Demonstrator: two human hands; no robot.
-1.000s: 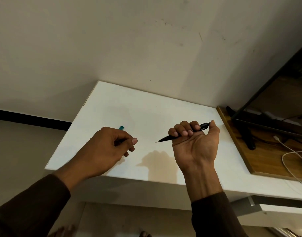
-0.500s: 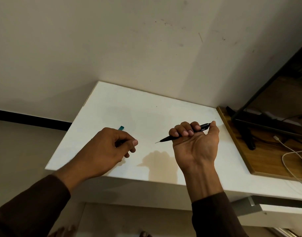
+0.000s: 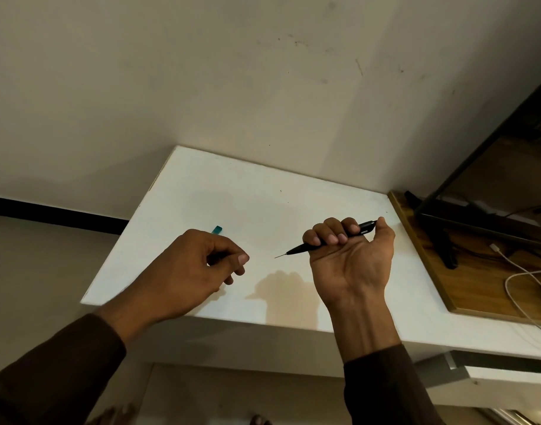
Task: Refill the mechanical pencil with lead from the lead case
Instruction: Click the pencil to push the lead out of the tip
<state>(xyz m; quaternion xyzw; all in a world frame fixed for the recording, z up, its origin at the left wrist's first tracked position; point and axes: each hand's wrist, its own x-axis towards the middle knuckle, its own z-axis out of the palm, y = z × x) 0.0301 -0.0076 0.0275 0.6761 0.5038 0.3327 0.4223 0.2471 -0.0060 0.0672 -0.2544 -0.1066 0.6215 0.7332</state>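
Centrally, a black pencil [image 3: 330,238] is gripped in the fisted right hand [image 3: 350,256], tip pointing left above a white table [image 3: 263,194]. Nearby, a teal lead case [image 3: 216,230] is mostly hidden in the curled left hand [image 3: 198,265]; its contents cannot be seen.

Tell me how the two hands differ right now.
The right hand is turned palm toward the camera, fist wrapped around the black pencil; the left hand shows its back. The right hand's object is plainly visible; the left hand hides most of a teal item. Both hang over the white table, fingers curled.
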